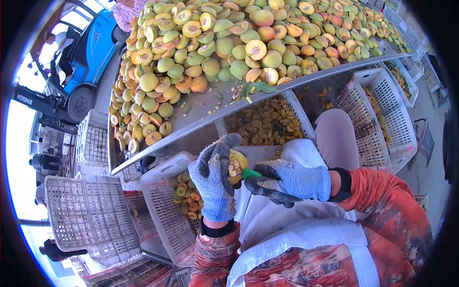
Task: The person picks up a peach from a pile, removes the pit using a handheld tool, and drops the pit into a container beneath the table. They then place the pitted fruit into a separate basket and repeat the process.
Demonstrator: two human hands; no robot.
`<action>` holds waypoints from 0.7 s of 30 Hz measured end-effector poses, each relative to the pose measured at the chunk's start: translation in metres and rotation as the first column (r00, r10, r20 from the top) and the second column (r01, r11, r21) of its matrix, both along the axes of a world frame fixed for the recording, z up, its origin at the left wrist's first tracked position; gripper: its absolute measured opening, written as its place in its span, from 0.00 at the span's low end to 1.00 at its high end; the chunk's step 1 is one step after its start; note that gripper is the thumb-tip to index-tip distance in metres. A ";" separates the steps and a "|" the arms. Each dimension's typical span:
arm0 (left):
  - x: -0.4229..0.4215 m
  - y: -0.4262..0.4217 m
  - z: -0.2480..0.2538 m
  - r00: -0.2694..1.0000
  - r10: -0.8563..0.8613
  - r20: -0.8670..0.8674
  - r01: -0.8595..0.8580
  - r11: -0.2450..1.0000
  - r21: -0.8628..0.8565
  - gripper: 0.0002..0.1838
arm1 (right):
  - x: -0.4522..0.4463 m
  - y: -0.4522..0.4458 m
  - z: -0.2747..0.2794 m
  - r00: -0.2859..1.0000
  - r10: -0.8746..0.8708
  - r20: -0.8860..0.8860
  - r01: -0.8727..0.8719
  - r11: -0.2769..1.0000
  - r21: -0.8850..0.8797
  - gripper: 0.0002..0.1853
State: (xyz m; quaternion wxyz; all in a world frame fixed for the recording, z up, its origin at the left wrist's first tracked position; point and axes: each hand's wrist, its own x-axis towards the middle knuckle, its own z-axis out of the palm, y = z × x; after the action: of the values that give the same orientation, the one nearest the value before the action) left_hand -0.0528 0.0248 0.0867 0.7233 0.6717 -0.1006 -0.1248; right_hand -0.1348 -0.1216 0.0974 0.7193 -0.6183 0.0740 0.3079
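My left hand (215, 174), in a blue and grey glove caked with residue, is closed around a cut peach (236, 164) with its yellow flesh facing right. In my gloved right hand (291, 182) is a small tool with a green handle (250, 173), its tip against or close to the peach. The tool's working end is hidden, so I cannot tell its kind. Both hands are over my white apron (267, 210). Beyond them, a heap of peaches (224, 45), many halved with pits showing, covers the metal table (215, 103).
A white crate (165, 215) holding peach halves (189, 193) stands at my left. Below the table edge lies a bin of pits and scraps (267, 119). More crates (377, 115) stand right and left. A blue forklift (91, 52) and other people are at the far left.
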 end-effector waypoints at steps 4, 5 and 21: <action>0.011 -0.004 -0.004 0.983 0.037 -0.180 -0.027 0.998 0.056 0.13 | 0.005 0.003 -0.010 0.906 0.135 0.402 0.134 0.808 -0.574 0.19; 0.015 -0.006 -0.011 0.984 0.031 -0.174 -0.022 0.998 0.054 0.13 | 0.007 0.003 -0.014 0.839 0.228 0.494 0.236 0.666 -0.707 0.18; 0.024 -0.033 -0.032 0.992 0.067 0.112 -0.099 0.945 0.311 0.12 | 0.028 -0.013 -0.044 0.998 0.030 0.049 -0.029 0.999 -0.018 0.13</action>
State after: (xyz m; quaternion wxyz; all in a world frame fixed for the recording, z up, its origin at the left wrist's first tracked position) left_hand -0.0286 -0.0078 0.0552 0.6050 0.7879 -0.0870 -0.0752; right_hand -0.1070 -0.1348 0.0531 0.7111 -0.6328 0.0496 0.3025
